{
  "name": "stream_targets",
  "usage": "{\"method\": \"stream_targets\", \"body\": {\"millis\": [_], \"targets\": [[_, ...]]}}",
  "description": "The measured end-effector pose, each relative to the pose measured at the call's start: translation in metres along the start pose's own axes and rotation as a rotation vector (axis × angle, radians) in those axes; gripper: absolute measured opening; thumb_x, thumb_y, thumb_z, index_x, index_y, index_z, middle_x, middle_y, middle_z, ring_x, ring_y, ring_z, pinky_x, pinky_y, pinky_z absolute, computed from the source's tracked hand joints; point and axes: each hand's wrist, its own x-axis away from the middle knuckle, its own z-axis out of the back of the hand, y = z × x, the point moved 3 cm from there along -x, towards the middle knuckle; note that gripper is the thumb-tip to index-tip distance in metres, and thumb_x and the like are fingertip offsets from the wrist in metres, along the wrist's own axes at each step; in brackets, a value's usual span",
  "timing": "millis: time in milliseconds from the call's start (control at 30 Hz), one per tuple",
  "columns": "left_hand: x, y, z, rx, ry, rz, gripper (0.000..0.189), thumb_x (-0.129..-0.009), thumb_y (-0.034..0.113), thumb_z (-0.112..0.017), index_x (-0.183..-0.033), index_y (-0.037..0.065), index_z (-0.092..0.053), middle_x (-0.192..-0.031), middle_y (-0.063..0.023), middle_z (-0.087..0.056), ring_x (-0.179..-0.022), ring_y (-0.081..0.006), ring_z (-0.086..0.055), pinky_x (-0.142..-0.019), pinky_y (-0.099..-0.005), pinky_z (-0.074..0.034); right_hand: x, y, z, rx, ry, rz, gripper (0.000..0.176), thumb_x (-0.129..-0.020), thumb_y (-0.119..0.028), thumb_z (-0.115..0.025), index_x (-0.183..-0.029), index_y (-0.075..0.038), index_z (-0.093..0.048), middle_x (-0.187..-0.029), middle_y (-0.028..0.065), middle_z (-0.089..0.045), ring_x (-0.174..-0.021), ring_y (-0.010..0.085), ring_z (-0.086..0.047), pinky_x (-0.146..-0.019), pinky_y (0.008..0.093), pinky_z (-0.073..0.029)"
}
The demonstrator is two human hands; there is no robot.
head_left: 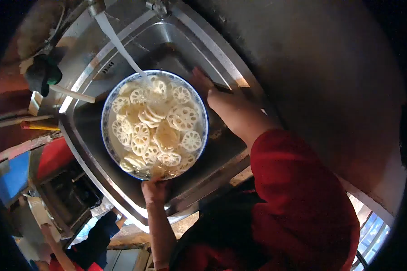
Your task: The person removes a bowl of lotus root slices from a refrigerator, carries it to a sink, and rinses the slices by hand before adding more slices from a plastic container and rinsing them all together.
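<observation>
A round bowl with a blue-patterned rim holds water and many pale lotus root slices. Water runs from the faucet into its upper part. My left hand grips the bowl's lower edge, with the thumb over the rim and the other fingers hidden. At the bowl's upper right side is my right hand, its fingers along the outer wall and partly hidden in shadow. Around the bowl is a metal sink basin.
A pale hose end juts over the sink's left edge, beside a dark green object. The grey counter lies to the right. At the lower left, another person and a dark crate-like box are visible.
</observation>
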Motion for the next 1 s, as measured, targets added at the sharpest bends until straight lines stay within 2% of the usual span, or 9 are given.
{"method": "stream_targets", "body": {"millis": [133,167,333,467,567,667,733,767,1000], "targets": [[-0.013,0.035,0.023,0.657,0.102,0.358,0.046,-0.070,0.000,-0.055,-0.115,-0.006,-0.049,-0.103,-0.0149,-0.059,-0.086,-0.0299,-0.061,-0.072,-0.0410,-0.054,0.000,-0.013,-0.056,0.420,0.014,-0.015,0.041,-0.091,-0.027,-0.035,-0.120,-0.006,-0.054,-0.130,0.0155,-0.047,-0.127,0.0335,-0.033,-0.108,0.0499,-0.016],[-0.016,0.044,0.028,0.490,0.024,0.141,0.045,-0.070,0.003,-0.056,-0.114,-0.004,-0.049,-0.100,-0.0143,-0.060,-0.082,-0.0285,-0.062,-0.069,-0.0390,-0.055,0.000,-0.015,-0.064,0.433,0.051,-0.049,0.041,-0.091,-0.027,-0.035,-0.121,-0.007,-0.054,-0.130,0.0140,-0.047,-0.126,0.0325,-0.035,-0.107,0.0493,-0.016],[-0.050,0.036,0.053,0.414,0.034,0.277,0.042,-0.071,0.003,-0.056,-0.112,-0.003,-0.050,-0.096,-0.0105,-0.060,-0.077,-0.0238,-0.062,-0.060,-0.0355,-0.055,0.021,-0.020,-0.086,0.421,0.166,-0.039,0.038,-0.090,-0.023,-0.038,-0.121,-0.008,-0.054,-0.128,0.0123,-0.049,-0.121,0.0287,-0.042,-0.107,0.0452,-0.021],[-0.063,0.008,0.063,0.249,-0.140,0.058,0.036,-0.077,0.004,-0.055,-0.112,-0.002,-0.050,-0.098,-0.0115,-0.060,-0.074,-0.0228,-0.062,-0.059,-0.0329,-0.054,0.084,-0.033,-0.029,-0.170,-0.126,0.030,0.029,-0.088,-0.012,-0.041,-0.111,-0.007,-0.058,-0.120,0.0121,-0.054,-0.114,0.0245,-0.048,-0.099,0.0426,-0.033],[-0.028,0.058,0.055,0.296,0.027,0.283,0.037,-0.080,0.009,-0.060,-0.115,0.002,-0.050,-0.094,-0.0104,-0.062,-0.077,-0.0212,-0.063,-0.062,-0.0290,-0.053,0.107,-0.041,-0.045,-0.792,0.244,-0.129,0.027,-0.086,-0.012,-0.045,-0.108,-0.006,-0.058,-0.112,0.0112,-0.060,-0.102,0.0258,-0.056,-0.083,0.0426,-0.045],[-0.007,0.065,0.075,0.049,0.055,0.170,0.035,-0.081,0.010,-0.060,-0.114,0.003,-0.053,-0.096,-0.0105,-0.062,-0.080,-0.0205,-0.063,-0.067,-0.0276,-0.052,0.128,-0.044,-0.043,-0.646,-0.287,-0.286,0.028,-0.084,-0.020,-0.051,-0.105,-0.003,-0.059,-0.103,0.0115,-0.063,-0.087,0.0273,-0.061,-0.065,0.0414,-0.049],[0.025,0.082,0.096,-0.476,0.373,-0.424,0.028,-0.083,0.008,-0.057,-0.110,0.002,-0.056,-0.103,-0.0116,-0.061,-0.085,-0.0212,-0.062,-0.073,-0.0297,-0.051,0.109,-0.057,-0.112,-1.281,-0.567,-0.426,0.038,-0.076,-0.028,-0.065,-0.102,-0.001,-0.059,-0.098,0.0133,-0.063,-0.077,0.0258,-0.060,-0.058,0.0395,-0.048],[0.045,0.080,0.112,-0.438,0.501,-0.449,0.027,-0.082,0.006,-0.057,-0.109,0.001,-0.057,-0.104,-0.0123,-0.061,-0.089,-0.0234,-0.061,-0.076,-0.0313,-0.050,0.133,-0.066,-0.054,-1.628,-0.313,-0.693,0.042,-0.074,-0.033,-0.070,-0.100,-0.002,-0.060,-0.092,0.0136,-0.063,-0.074,0.0225,-0.060,-0.057,0.0364,-0.047],[0.077,0.022,0.149,-0.784,0.821,-0.435,0.033,-0.083,0.014,-0.059,-0.114,0.002,-0.055,-0.113,-0.0197,-0.056,-0.106,-0.0355,-0.051,-0.086,-0.0410,-0.044,0.114,-0.067,-0.083,-1.559,-0.410,-0.623,0.045,-0.075,-0.032,-0.070,-0.105,-0.002,-0.058,-0.094,0.0150,-0.062,-0.077,0.0235,-0.060,-0.060,0.0365,-0.048]]}}
